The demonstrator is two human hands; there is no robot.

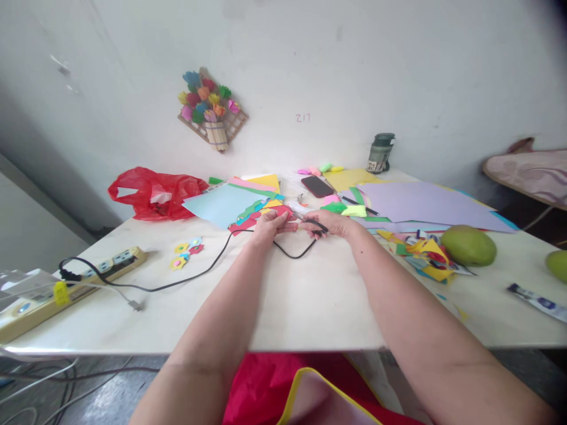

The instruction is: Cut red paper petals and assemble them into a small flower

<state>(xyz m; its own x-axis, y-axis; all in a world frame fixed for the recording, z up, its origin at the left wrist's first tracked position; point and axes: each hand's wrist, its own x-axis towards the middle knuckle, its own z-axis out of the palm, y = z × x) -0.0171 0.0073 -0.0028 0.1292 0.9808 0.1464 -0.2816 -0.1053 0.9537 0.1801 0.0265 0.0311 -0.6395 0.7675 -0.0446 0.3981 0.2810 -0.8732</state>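
Observation:
My left hand (271,226) pinches a piece of red paper (283,211) near the middle of the table. Black-handled scissors (316,224) are in my right hand (332,223), their blades pointing left at the red paper's edge. Beside my left hand lie wavy-edged cut papers (250,216) in red, blue, green and yellow. A black cable (195,277) runs across the table and passes beneath my hands.
On the left are a power strip (113,268), a red plastic bag (155,192) and small paper flowers (179,257). Behind my hands lies a phone (317,186). Purple paper (416,200), paper scraps (425,257), a green fruit (468,245) and a bottle (380,153) are to the right.

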